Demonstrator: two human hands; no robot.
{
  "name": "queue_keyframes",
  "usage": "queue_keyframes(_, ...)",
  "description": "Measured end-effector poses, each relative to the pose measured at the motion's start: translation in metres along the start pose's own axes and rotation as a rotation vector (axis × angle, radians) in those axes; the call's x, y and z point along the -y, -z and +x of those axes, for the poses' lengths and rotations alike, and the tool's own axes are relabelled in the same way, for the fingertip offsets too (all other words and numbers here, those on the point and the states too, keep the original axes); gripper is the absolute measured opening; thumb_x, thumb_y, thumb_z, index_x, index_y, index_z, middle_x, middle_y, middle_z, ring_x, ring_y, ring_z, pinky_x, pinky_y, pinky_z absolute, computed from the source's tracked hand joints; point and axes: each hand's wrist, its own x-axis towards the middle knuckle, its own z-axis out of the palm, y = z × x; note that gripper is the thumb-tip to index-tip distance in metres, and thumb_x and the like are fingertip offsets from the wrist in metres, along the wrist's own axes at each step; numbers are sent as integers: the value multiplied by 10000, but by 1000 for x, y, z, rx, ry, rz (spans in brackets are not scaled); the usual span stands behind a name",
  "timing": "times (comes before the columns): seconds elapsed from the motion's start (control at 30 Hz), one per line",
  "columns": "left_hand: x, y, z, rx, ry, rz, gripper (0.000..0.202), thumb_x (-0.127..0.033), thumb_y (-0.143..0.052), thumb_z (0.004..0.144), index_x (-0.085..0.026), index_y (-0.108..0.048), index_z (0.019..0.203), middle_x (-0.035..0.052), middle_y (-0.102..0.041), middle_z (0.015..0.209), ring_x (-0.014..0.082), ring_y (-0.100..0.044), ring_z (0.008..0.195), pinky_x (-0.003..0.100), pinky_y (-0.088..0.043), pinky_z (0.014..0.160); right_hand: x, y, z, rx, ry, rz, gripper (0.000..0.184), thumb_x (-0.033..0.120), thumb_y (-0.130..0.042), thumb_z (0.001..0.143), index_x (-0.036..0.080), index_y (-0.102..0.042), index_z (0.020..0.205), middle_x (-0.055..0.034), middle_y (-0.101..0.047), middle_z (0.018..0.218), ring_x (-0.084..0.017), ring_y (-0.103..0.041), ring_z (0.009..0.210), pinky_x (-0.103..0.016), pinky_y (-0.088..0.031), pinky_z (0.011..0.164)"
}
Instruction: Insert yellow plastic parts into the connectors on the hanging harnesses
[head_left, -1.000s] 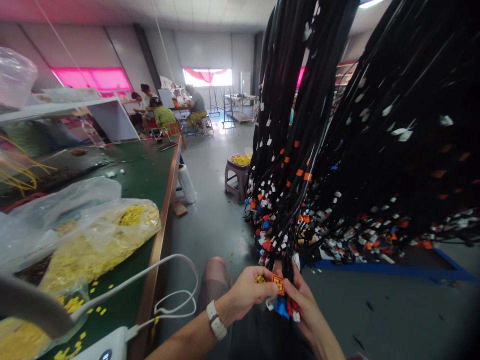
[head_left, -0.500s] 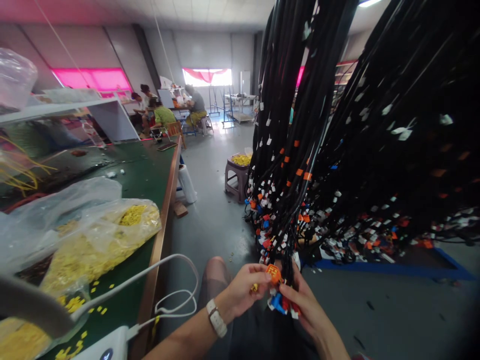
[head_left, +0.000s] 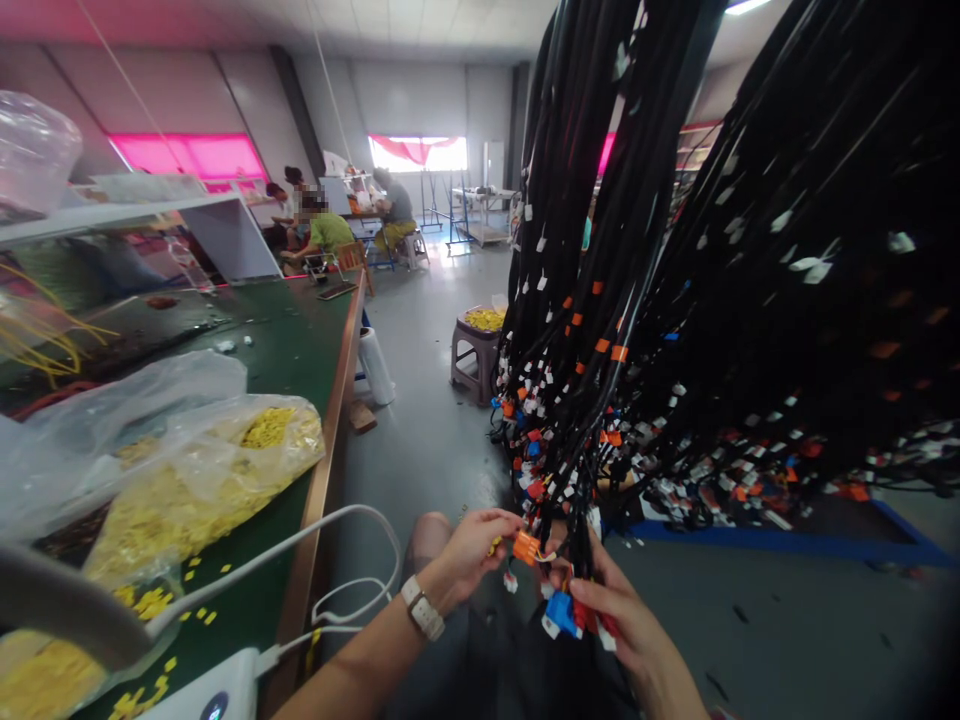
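My left hand (head_left: 469, 560), with a white watch on its wrist, is closed with small yellow plastic pieces (head_left: 493, 546) showing between its curled fingers. Its fingertips are at the left end of an orange connector (head_left: 527, 547), whose thin wires run off to the right. My right hand (head_left: 619, 605) grips the lower end of a black wire harness bundle. Around its fingers hang a blue connector (head_left: 562, 612) and red and white ones. A small white connector (head_left: 511, 581) dangles below the orange one.
Thick black harnesses (head_left: 592, 200) hang at the right above a blue-edged tray (head_left: 780, 540). On the green table (head_left: 289, 310) at the left lies a clear bag of yellow pieces (head_left: 187, 490), beside a white cable (head_left: 300, 540). A stool (head_left: 474, 365) bears more yellow pieces. Several people sit farther back.
My left hand has shifted slightly left and up. The orange connector has turned, now showing its side rather than its slotted face. My right hand still grips the bundle.
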Motion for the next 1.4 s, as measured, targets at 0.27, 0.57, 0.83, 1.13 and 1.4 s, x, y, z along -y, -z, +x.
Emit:
queue_keyframes(0.27,-2,1,2,-125,-93,-144,269,-29,-527,575,-116,-604,818,27,-609,764,40,-459,528,148,-301,465,-9,-2,9,-131,66,44,728,299,-774,619,328,-428,1259,10,-653,864,-146,-602,675,-271,-471,608)
queue_keyframes(0.57,1,-3,-3,105,-38,-187,341,-397,-636,756,-97,-605,914,24,-584,649,45,-450,452,157,-265,406,-8,-1,14,-202,66,49,544,234,-791,618,272,-577,1117,9,-651,819,-141,-600,716,-270,-480,671)
queue_keyframes(0.83,-1,-4,-9,277,-16,-157,414,-473,-620,747,-93,-631,914,-23,-452,592,24,-347,454,156,-203,414,-4,0,4,4,35,119,770,165,-826,505,318,-520,1194,-20,-663,1010,-197,-633,783,-298,-483,651)
queue_keyframes(1.13,-7,-11,-18,356,-31,-123,392,-260,-697,660,-100,-640,1013,-2,-477,652,30,-347,489,185,-147,419,-10,1,11,-173,50,59,627,131,-807,517,263,-598,1092,-5,-694,857,-184,-649,737,-296,-492,694)
queue_keyframes(1.4,3,-12,-19,402,-40,-4,344,-299,-784,595,-99,-641,836,22,-572,711,25,-400,498,186,-163,441,-13,2,21,-319,25,199,335,168,-816,516,211,-675,817,15,-707,767,-152,-656,660,-263,-504,670)
